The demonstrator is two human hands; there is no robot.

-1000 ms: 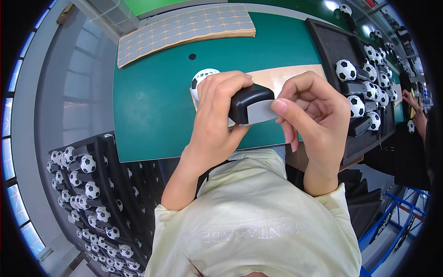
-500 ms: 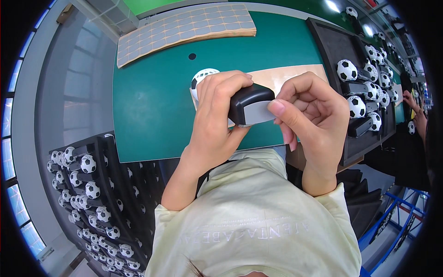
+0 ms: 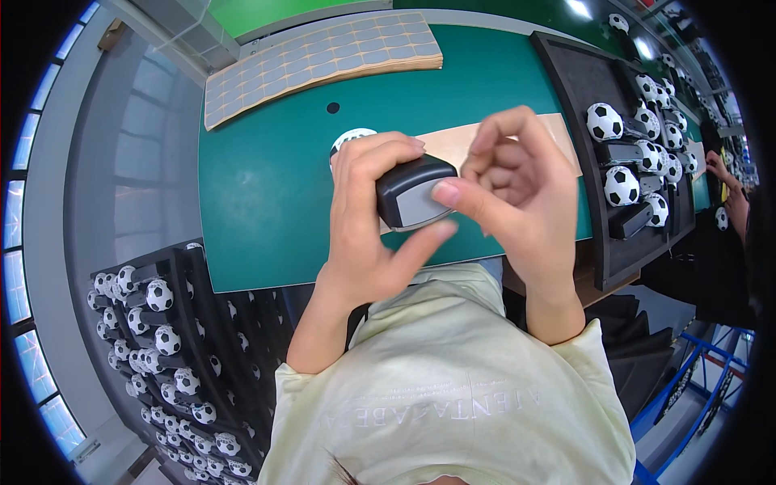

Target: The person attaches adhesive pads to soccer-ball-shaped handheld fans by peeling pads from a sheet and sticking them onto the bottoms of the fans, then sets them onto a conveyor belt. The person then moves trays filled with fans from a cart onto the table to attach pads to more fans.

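My left hand [image 3: 356, 206] is wrapped round a black trophy base [image 3: 419, 168], tilted so its end with a grey rounded sticker [image 3: 414, 204] shows. Beyond my knuckles peeks a black-and-white soccer ball [image 3: 353, 136]; its join to the base is hidden. My right hand [image 3: 529, 194] is at the base's right side, its thumb pressing on the sticker's right edge. Its other fingers are half curled, apart from the thumb and slightly blurred. Under both hands lies a tan backing sheet [image 3: 558, 141] on the green tabletop [image 3: 259, 194].
A stack of grey sticker sheets [image 3: 323, 61] lies at the back left, near a black dot [image 3: 333, 108]. On the right stands a dark tray [image 3: 575, 129] of soccer-ball trophies. A rack [image 3: 182, 283] at lower left holds many more. Another person's hand [image 3: 734, 194] shows far right.
The base has moved left and toward me, with its sticker end turned more into view. My right fingers have gone from pinching the sticker's edge to standing apart, with the thumb on it.
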